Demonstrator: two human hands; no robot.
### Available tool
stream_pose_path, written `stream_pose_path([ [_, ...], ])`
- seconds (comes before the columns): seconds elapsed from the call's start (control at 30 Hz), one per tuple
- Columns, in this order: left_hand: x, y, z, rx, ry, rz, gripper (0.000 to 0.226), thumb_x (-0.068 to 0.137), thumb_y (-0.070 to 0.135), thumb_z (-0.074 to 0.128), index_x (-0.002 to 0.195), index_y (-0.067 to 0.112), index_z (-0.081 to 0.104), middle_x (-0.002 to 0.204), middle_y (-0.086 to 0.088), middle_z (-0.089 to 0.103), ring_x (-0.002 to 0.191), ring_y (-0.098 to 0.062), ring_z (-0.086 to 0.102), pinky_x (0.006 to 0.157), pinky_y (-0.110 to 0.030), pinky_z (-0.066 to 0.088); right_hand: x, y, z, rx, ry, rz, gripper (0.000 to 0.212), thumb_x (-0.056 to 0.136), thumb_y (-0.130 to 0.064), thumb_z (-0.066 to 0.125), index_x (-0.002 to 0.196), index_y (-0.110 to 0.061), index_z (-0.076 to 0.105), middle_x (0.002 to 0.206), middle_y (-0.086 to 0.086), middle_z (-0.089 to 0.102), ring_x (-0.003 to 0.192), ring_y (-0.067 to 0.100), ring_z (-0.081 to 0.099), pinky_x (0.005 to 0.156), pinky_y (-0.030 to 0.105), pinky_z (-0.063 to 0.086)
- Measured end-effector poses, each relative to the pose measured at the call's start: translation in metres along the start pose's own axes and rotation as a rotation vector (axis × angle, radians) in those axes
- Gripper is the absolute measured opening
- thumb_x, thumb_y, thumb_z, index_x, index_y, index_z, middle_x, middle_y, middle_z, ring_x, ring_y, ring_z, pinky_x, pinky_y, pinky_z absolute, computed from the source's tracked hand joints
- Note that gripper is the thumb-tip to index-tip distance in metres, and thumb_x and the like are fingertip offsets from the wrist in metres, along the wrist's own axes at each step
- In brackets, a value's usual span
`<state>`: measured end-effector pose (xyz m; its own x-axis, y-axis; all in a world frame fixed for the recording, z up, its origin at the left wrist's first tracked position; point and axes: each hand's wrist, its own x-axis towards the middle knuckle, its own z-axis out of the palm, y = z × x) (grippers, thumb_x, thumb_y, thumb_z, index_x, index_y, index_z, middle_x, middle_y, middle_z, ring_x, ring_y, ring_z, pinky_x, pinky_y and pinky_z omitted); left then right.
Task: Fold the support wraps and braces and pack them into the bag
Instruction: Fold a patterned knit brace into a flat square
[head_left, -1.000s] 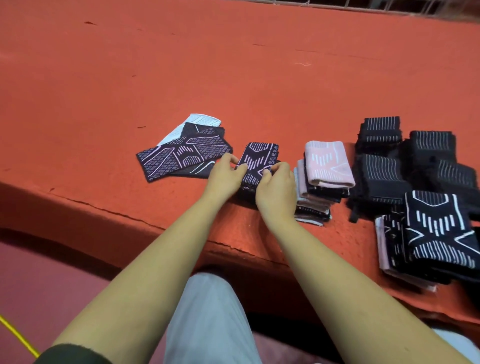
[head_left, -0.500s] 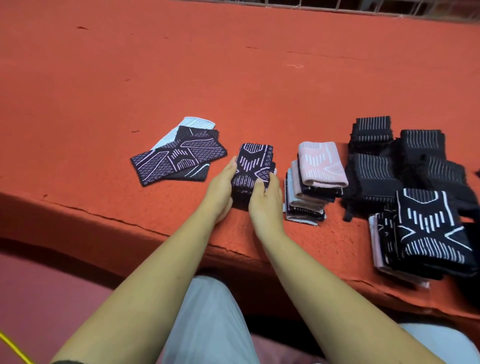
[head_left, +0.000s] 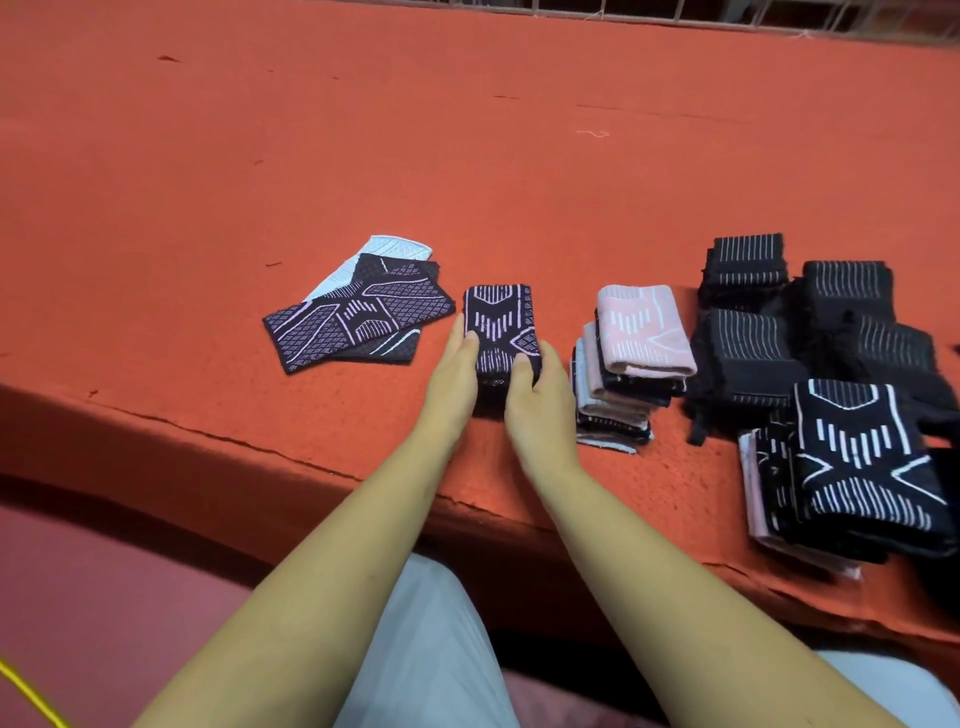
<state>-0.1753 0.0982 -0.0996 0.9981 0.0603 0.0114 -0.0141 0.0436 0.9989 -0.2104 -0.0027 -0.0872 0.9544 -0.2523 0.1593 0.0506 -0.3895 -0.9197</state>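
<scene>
A folded black brace with a purple pattern (head_left: 500, 322) lies on the orange felt-covered table (head_left: 467, 156) near its front edge. My left hand (head_left: 454, 374) rests against its left side with straight fingers and the thumb on its top edge. From the other side my right hand (head_left: 537, 400) presses in, thumb on top and fingers along the right side. Left of them lie unfolded black-purple braces (head_left: 353, 322) over a white one (head_left: 384, 249). No bag is in view.
A stack of folded wraps topped by a pink one (head_left: 641, 332) stands just right of my right hand. Black striped folded wraps (head_left: 748, 260) and a black-and-white stack (head_left: 862, 467) fill the right side. A yellow cable (head_left: 26, 691) crosses the floor at bottom left.
My hands went from pinching the brace's near end to lying flat along its two sides. The folded brace now sits squared up between them.
</scene>
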Motion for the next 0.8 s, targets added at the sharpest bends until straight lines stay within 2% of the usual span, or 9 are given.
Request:
stream_pose_path([
  [0.07, 0.001, 0.003, -0.010, 0.070, -0.001, 0.000, 0.065, 0.093, 0.053, 0.035, 0.151, 0.023, 0.042, 0.150, 0.005, 0.051, 0.138, -0.008, 0.045, 0.121, -0.039, 0.028, -0.011, -0.009, -0.002, -0.065, 0.026, -0.102, 0.049, 0.099, -0.015, 0.047, 0.147, -0.005, 0.041, 0.152, 0.013, 0.043, 0.143, 0.023, 0.035, 0.119, 0.027, 0.021],
  [0.13, 0.000, 0.008, -0.025, 0.045, 0.010, -0.019, 0.049, 0.101, 0.050, 0.036, 0.142, 0.025, 0.048, 0.141, 0.000, 0.058, 0.130, -0.012, 0.053, 0.116, -0.039, 0.035, -0.019, -0.021, -0.002, -0.094, 0.034, -0.243, 0.051, 0.096, -0.010, 0.047, 0.146, 0.000, 0.040, 0.156, 0.016, 0.035, 0.147, 0.024, 0.029, 0.120, 0.023, 0.013],
  [0.23, -0.001, 0.014, -0.057, 0.055, 0.128, -0.008, 0.024, 0.108, 0.024, 0.037, 0.125, 0.019, 0.053, 0.117, -0.006, 0.065, 0.106, -0.016, 0.061, 0.091, -0.030, 0.049, -0.024, -0.037, 0.008, -0.096, -0.042, -0.380, 0.054, 0.089, -0.010, 0.043, 0.142, 0.003, 0.046, 0.154, 0.016, 0.040, 0.145, 0.022, 0.033, 0.119, 0.019, 0.015],
  [0.33, -0.005, 0.015, -0.104, 0.287, 0.254, 0.098, 0.013, 0.104, 0.013, 0.046, 0.106, 0.020, 0.057, 0.100, 0.000, 0.066, 0.093, -0.008, 0.061, 0.079, -0.019, 0.047, -0.025, -0.044, 0.025, -0.129, -0.177, -0.432, 0.052, 0.087, -0.007, 0.044, 0.138, 0.004, 0.050, 0.148, 0.017, 0.047, 0.140, 0.024, 0.040, 0.117, 0.019, 0.018],
  [0.4, -0.002, 0.009, -0.139, 0.569, 0.344, 0.186, 0.012, 0.097, 0.017, 0.055, 0.107, 0.015, 0.061, 0.104, -0.006, 0.065, 0.098, -0.017, 0.060, 0.089, -0.022, 0.046, -0.025, -0.046, 0.042, -0.170, -0.303, -0.429, 0.050, 0.088, -0.003, 0.048, 0.137, 0.005, 0.049, 0.145, 0.018, 0.049, 0.138, 0.027, 0.042, 0.116, 0.023, 0.021],
  [0.5, 0.008, -0.008, -0.178, 0.984, 0.359, 0.167, 0.042, 0.088, 0.026, 0.066, 0.127, 0.011, 0.060, 0.125, -0.017, 0.056, 0.121, -0.036, 0.050, 0.107, -0.043, 0.038, -0.021, -0.045, 0.070, -0.259, -0.394, -0.382, 0.047, 0.086, -0.002, 0.051, 0.133, 0.006, 0.050, 0.138, 0.020, 0.051, 0.133, 0.033, 0.044, 0.114, 0.031, 0.026],
  [0.6, 0.013, -0.021, -0.184, 1.094, 0.310, 0.029, 0.061, 0.089, 0.035, 0.070, 0.144, 0.017, 0.050, 0.145, -0.017, 0.045, 0.135, -0.037, 0.039, 0.114, -0.047, 0.031, -0.013, -0.044, 0.093, -0.347, -0.434, -0.320, 0.041, 0.086, -0.007, 0.053, 0.126, 0.003, 0.050, 0.131, 0.020, 0.051, 0.127, 0.035, 0.043, 0.110, 0.038, 0.030],
  [0.7, 0.021, -0.031, -0.184, 1.118, 0.383, 0.062, 0.050, 0.095, 0.031, 0.063, 0.140, 0.011, 0.055, 0.145, -0.018, 0.048, 0.134, -0.038, 0.041, 0.114, -0.047, 0.032, 0.003, -0.038, 0.112, -0.441, -0.440, -0.328, 0.043, 0.087, -0.012, 0.052, 0.128, 0.000, 0.047, 0.139, 0.019, 0.046, 0.133, 0.034, 0.039, 0.114, 0.041, 0.030],
  [0.8, 0.025, -0.037, -0.188, 1.070, 0.440, 0.119, 0.031, 0.096, 0.019, 0.061, 0.124, 0.006, 0.068, 0.134, -0.017, 0.056, 0.125, -0.038, 0.047, 0.109, -0.045, 0.036, 0.011, -0.023, 0.123, -0.519, -0.445, -0.353, 0.052, 0.091, -0.017, 0.050, 0.140, -0.001, 0.041, 0.151, 0.018, 0.038, 0.142, 0.032, 0.033, 0.120, 0.040, 0.023],
])
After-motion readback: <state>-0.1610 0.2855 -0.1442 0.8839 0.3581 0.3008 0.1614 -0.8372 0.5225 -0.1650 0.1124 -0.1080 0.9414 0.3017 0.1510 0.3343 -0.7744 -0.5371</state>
